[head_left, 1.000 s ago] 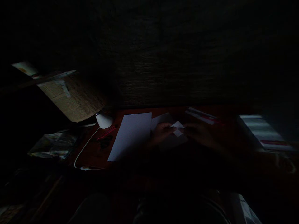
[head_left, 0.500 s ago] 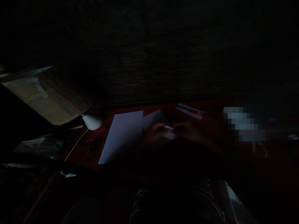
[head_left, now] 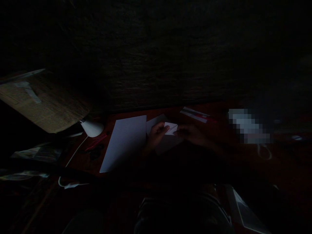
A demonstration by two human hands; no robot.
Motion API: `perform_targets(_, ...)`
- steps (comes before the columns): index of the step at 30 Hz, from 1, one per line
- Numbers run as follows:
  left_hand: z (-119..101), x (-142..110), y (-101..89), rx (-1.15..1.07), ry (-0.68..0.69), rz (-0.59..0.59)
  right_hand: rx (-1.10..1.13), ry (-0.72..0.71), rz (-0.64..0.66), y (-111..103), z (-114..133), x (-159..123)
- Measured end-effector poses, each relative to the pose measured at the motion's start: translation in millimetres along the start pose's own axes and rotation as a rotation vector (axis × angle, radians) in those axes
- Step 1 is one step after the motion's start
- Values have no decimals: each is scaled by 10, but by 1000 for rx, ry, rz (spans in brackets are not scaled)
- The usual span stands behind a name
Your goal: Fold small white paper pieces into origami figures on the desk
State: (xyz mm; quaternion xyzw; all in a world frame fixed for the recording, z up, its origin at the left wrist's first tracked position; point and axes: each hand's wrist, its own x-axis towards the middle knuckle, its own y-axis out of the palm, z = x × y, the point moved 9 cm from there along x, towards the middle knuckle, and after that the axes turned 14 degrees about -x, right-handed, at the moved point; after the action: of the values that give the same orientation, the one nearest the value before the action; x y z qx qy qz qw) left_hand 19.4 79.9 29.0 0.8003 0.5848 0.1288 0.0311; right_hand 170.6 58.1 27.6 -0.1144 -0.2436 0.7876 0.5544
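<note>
Between my hands is a small folded piece of white paper [head_left: 171, 128] with a slanting fold line across it. My left hand [head_left: 157, 133] pinches its left side, thumb on top. The fingers of my right hand [head_left: 188, 133] are closed at its right edge; the dim light hides their exact grip. Beneath the hands lies a loose white sheet [head_left: 168, 144], partly covered by them. Left of it is a larger white sheet or stack of paper [head_left: 126, 139].
A cardboard box [head_left: 46, 100] stands at the left beside a white cone-shaped object [head_left: 92, 128] with a cord. Dark scissors [head_left: 96, 152] and a red tool [head_left: 97, 142] lie near it. Paper strips [head_left: 195, 114] lie behind my hands. A blurred-out object [head_left: 250, 125] is at the right.
The folded paper has been turned from a pointed, diamond-like view to a flatter square one. The whole view has shifted, so the desk things appear further left.
</note>
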Motion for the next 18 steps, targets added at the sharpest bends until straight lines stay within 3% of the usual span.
perform_targets(5, 68, 6, -94, -8, -32, -58, -38, 10, -126, -113, -33, 11)
perform_targets(10, 189, -22, -6, -88, -131, 14, -29, 1, -137, -147, -42, 4)
perform_targets(18, 15, -1, -19, 70, 0, 14, 9, -13, -133, -162, 27, -1)
